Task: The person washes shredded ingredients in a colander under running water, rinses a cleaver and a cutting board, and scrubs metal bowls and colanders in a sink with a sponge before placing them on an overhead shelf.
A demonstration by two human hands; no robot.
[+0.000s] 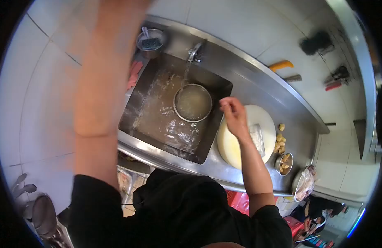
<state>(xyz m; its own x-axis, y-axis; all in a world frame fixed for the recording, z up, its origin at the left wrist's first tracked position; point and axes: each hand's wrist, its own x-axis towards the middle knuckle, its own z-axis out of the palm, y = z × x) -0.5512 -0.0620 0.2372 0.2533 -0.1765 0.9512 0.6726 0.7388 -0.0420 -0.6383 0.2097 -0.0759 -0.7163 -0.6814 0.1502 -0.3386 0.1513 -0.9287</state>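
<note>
My left forearm (98, 91) is raised along the left side, smeared by motion, and its hand lies beyond the top edge. Over the sink's right rim is my right hand (235, 115), its fingers curled together; whether they hold anything is hidden. Beneath that arm sits a thick round white chopping board (230, 146) with a wide-bladed cleaver (257, 139) lying on it. A round metal bowl (193, 103) of cloudy water stands in the sink (218, 82). Water runs from the tap (194, 53) toward the bowl.
Pale yellowish chunks (279, 142) lie right of the board, near a small metal bowl (284, 164) holding similar pieces. A larger bowl (303, 184) stands farther right. Pink gloves (134, 74) and a pot (150, 43) sit by the sink. People (317, 223) are at lower right.
</note>
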